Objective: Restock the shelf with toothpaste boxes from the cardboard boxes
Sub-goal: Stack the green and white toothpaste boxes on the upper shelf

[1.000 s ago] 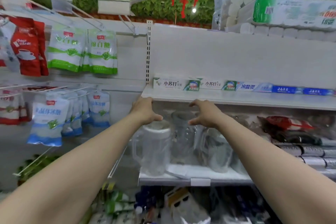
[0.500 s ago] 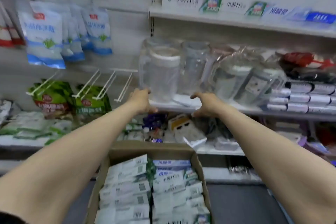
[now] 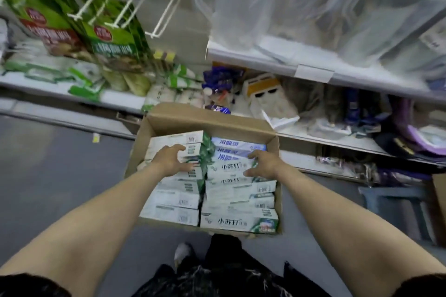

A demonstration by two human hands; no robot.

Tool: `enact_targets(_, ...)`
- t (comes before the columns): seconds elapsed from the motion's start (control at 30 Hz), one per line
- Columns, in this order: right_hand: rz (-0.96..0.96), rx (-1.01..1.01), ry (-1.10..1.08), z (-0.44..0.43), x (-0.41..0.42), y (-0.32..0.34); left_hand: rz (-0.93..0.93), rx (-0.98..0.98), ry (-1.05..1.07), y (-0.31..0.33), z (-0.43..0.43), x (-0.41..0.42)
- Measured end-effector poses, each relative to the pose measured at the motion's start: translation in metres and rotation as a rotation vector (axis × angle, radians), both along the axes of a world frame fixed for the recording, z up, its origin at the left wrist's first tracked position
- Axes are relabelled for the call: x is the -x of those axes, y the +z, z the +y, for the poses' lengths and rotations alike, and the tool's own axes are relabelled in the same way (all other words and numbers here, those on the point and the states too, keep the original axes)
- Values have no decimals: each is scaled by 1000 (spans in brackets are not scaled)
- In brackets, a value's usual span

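Both my hands are in the open cardboard box (image 3: 210, 116) on the floor (image 3: 60, 164) below the shelf (image 3: 313, 72) — it is packed with toothpaste boxes (image 3: 239, 222) in two rows. My left hand (image 3: 172, 160) rests spread on the left row, my right hand (image 3: 261, 164) on the right row — fingers wide, loosely bent, closed round nothing

Wears short black sleeves (image 3: 31, 286) above bare forearms, black trousers (image 3: 224, 272) streaked with pale marbling, and a pale grey shoe (image 3: 182, 252).
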State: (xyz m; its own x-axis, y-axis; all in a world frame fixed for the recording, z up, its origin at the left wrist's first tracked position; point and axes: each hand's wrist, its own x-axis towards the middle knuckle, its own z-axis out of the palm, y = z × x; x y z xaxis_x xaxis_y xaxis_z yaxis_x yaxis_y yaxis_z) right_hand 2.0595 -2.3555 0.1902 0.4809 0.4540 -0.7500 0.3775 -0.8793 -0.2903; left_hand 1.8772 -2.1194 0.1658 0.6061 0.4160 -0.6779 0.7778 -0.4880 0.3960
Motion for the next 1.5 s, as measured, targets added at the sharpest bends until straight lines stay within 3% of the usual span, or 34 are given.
enact_targets(0.27, 15, 38, 17, 2, -44, -54, -34, -24, 196, -54, -10, 0)
enact_targets(0.5, 65, 125, 163, 16, -64, -88, -30, -70, 319, -70, -12, 1)
enact_targets(0.7, 151, 147, 225, 22, -67, -111, 15, -148, 313, -73, -9, 2)
enact_targets(0.87, 146, 280, 318, 33, -66, -106, 125, -98, 364, -75, -1, 11)
enact_targets(1.13, 293, 443, 406, 32, -70, -80, 152, -122, 233, -73, 0, 14)
enact_targets(1.33, 526, 349, 16, 13, -71, -27, 75, -141, 287, -78, 12, 24)
enact_targets(1.5, 780, 172, -377, -32, -63, -19, 82, -141, 298, -88, 28, 30)
